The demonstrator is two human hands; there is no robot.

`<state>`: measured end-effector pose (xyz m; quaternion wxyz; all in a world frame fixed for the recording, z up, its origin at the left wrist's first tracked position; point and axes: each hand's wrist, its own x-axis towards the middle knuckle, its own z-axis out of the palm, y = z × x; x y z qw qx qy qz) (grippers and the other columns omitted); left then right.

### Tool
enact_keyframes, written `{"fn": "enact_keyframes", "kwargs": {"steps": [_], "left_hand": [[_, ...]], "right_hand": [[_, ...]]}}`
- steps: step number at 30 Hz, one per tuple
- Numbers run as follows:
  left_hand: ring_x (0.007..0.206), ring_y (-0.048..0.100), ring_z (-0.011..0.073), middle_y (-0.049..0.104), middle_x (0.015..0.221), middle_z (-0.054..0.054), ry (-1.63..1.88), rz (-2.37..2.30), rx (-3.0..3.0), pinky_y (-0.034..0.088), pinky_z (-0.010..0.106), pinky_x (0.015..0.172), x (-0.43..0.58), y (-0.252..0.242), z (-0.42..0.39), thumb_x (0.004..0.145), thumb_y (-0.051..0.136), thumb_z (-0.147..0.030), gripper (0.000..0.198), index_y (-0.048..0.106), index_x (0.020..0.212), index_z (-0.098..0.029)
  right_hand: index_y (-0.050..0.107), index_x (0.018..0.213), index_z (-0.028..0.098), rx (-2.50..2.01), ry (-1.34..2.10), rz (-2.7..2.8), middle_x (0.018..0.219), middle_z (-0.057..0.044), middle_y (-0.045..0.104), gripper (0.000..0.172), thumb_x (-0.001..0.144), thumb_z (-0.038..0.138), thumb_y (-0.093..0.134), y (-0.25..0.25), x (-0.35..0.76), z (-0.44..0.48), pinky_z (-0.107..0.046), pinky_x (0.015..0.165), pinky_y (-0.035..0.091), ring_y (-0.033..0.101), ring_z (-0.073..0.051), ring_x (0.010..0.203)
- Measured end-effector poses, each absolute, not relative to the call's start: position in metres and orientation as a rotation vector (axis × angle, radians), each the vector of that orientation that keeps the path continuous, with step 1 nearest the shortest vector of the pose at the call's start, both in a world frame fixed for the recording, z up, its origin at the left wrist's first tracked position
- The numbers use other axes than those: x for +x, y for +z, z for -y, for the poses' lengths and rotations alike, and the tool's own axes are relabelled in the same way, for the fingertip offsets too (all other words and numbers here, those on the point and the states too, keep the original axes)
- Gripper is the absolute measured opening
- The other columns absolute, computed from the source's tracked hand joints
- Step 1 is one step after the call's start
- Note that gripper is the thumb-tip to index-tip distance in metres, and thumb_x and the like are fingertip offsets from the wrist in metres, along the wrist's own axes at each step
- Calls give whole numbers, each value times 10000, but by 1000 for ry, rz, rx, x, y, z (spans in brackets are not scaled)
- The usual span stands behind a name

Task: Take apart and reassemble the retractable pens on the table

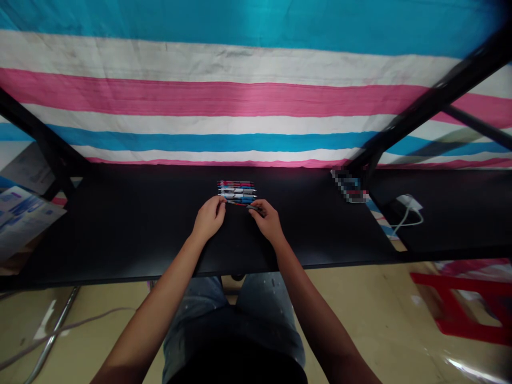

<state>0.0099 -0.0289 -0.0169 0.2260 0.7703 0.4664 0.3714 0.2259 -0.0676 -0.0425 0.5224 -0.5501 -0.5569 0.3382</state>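
My left hand (210, 216) and my right hand (266, 217) are closed on opposite ends of one dark pen (240, 204) with a red part along its barrel. It lies crosswise between my fingertips, low over the black table (132, 224). Just beyond it, a stack of several pens (237, 190) lies side by side in a neat row, in red, white, blue and dark colours. The held pen is roughly parallel to that row, at its near side. Whether it touches the table is hard to make out.
Striped cloth (224, 98) hangs behind the table. At the back right lies a pixelated item (350, 185). A white plug with a cable (410, 202) sits on the neighbouring table. Papers (26, 218) stand at the left edge. A red stool (464, 325) is on the floor at right.
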Motion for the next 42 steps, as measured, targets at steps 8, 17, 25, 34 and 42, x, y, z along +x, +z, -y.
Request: {"fn": "enact_keyframes", "kwargs": {"steps": [8,17,25,34,42], "left_hand": [[946,649,230,694,977,73,1072,-1227,2209,526,372,880,9,-23,26,974,545,-238,175,670,1086,-193],[881,660,212,730,952,51,1090,-1274,2162,547,359,863,9,-21,27,953,624,-277,221,694,1150,-207],[888,675,208,733,976,55,1095,-1274,2106,556,359,864,9,-21,26,948,633,-281,218,695,1145,-210],[881,660,208,725,960,52,1100,-1293,2112,543,357,868,9,-22,27,940,637,-262,223,696,1148,-207],[874,656,207,722,959,56,1114,-1282,2148,539,352,858,8,-21,26,943,635,-261,209,702,1130,-199]], "right_hand": [[678,972,210,-1335,835,1342,850,-54,718,217,889,399,612,-39,226,69,-336,745,533,680,-212,779],[686,920,202,-1341,816,1387,788,-36,714,214,918,397,597,-37,226,70,-319,750,514,676,-202,763],[697,940,204,-1334,846,1365,816,-52,731,222,898,409,620,-38,226,70,-342,777,541,700,-219,793],[698,934,201,-1320,848,1370,817,-50,732,209,896,392,622,-36,225,71,-341,785,536,704,-217,804],[707,951,202,-1329,867,1375,816,-47,728,226,888,404,627,-37,225,70,-343,777,541,702,-220,805]]}}
